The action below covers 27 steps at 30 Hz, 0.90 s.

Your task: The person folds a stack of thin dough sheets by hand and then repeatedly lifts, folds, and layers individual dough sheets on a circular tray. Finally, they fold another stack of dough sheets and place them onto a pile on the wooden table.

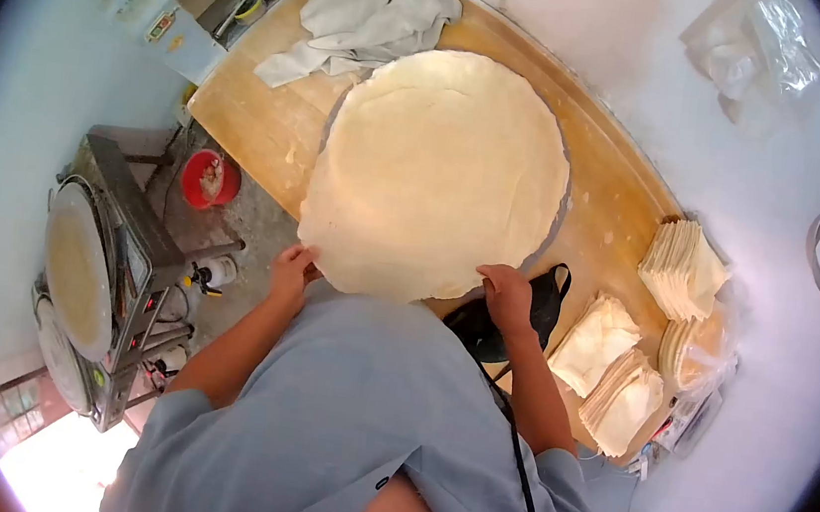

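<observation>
A large, thin, round flatbread sheet (pixel 439 169) lies over a grey round board (pixel 559 217) on the wooden table, its near edge reaching past the board toward my body. My left hand (pixel 294 269) pinches the sheet's near left edge between thumb and fingers. At the near right edge, my right hand (pixel 506 291) is closed on the rim in the same way. A black bag (pixel 513 322) with a strap lies beside and partly behind my right hand. Most of the board is hidden under the sheet.
Folded flatbread stacks (pixel 683 270) sit on the table's right side. A crumpled grey cloth (pixel 375 22) lies at the far left of the wooden table (pixel 264 126). Left on the floor stands a red bucket (pixel 210 180), near a metal stand with round griddles (pixel 79 266).
</observation>
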### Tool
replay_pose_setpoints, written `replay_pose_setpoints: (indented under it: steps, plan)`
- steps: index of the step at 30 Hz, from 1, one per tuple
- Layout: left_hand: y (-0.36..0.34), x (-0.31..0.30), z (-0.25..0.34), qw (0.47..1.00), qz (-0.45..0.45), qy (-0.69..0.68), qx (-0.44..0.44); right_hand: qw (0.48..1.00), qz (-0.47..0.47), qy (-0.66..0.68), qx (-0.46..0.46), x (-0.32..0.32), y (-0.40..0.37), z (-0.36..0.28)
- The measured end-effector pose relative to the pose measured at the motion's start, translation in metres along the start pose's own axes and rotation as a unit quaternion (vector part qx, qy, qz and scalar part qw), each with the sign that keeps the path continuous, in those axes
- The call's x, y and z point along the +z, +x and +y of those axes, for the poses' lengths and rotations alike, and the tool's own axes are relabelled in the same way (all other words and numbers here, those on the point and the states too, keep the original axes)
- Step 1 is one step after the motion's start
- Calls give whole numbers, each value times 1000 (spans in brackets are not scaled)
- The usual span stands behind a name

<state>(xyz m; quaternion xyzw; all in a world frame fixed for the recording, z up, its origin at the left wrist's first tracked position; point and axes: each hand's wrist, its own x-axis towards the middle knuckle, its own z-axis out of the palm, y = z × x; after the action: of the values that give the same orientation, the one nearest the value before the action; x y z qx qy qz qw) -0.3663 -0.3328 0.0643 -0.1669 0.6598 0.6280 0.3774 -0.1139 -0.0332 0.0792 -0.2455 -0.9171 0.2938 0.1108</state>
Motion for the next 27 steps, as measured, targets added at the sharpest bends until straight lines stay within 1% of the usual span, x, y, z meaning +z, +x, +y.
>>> replay_pose_setpoints:
  steps: [2, 3, 4, 5, 6, 8, 9, 10, 11, 12, 13, 14, 15, 16, 17, 19, 20, 21, 22, 23, 24, 25, 26, 27]
  plan:
    - [-3, -3, 5, 1000, 4, 25, -10, 994, -85, 49, 53, -11, 2, -6]
    - [-6, 0, 15, 1000, -13, 5, 13, 993, -87, 50, 56, -18, 6, -7]
    - [-8, 6, 29, 999, -31, -15, 36, 988, -93, 88, 88, -25, 12, -7]
    - [-16, 25, 55, 998, -27, -30, 43, 980, -99, 125, 121, -32, 20, -5]
    - [-18, 50, 82, 998, -24, -45, 49, 979, -89, 111, 143, -38, 31, -1]
    - [8, 81, 115, 994, -67, -38, 75, 950, -88, 174, 244, -61, 63, -4]
    - [32, 99, 126, 992, -90, -34, 84, 941, -46, 228, 244, -63, 79, 4]
    - [58, 118, 135, 989, -112, -30, 92, 951, -18, 222, 215, -54, 92, 28]
    - [78, 144, 145, 990, -115, -44, 75, 950, -18, 221, 218, -48, 110, 50]
    - [96, 163, 152, 990, -118, -58, 56, 952, -40, 172, 248, -42, 127, 69]
    - [114, 169, 152, 990, -118, -58, 52, 951, -62, 122, 278, -33, 137, 85]
    - [134, 173, 145, 988, -102, 69, 98, 951, -64, 120, 279, -18, 141, 101]
    - [152, 174, 133, 967, -83, 196, 142, 959, -29, 84, 271, -1, 145, 116]
    - [168, 161, 118, 922, -62, 318, 214, 964, 6, 50, 262, 9, 147, 125]
    - [173, 146, 107, 921, -62, 320, 211, 963, 4, 51, 265, 14, 146, 127]
    - [168, 114, 88, 875, -21, 372, 308, 939, 16, 60, 337, 22, 137, 127]
    - [162, 98, 79, 869, 39, 386, 309, 938, 16, 59, 342, 21, 132, 124]
    - [158, 87, 72, 859, 101, 397, 307, 923, 24, 92, 373, 16, 127, 117]
    - [160, 80, 66, 860, 100, 397, 304, 907, 31, 125, 402, 14, 119, 113]
    - [162, 74, 61, 896, 150, 365, 204, 907, 27, 122, 403, 12, 110, 111]
    - [163, 68, 58, 918, 201, 327, 101, 899, 25, 124, 420, 11, 101, 111]
    - [164, 65, 60, 918, 203, 326, 98, 891, 24, 126, 436, 10, 92, 110]
    - [167, 63, 63, 957, 138, 254, 19, 891, 21, 124, 437, 9, 83, 107]
    - [169, 64, 67, 980, 70, 176, -59, 895, -2, 155, 419, 8, 74, 106]
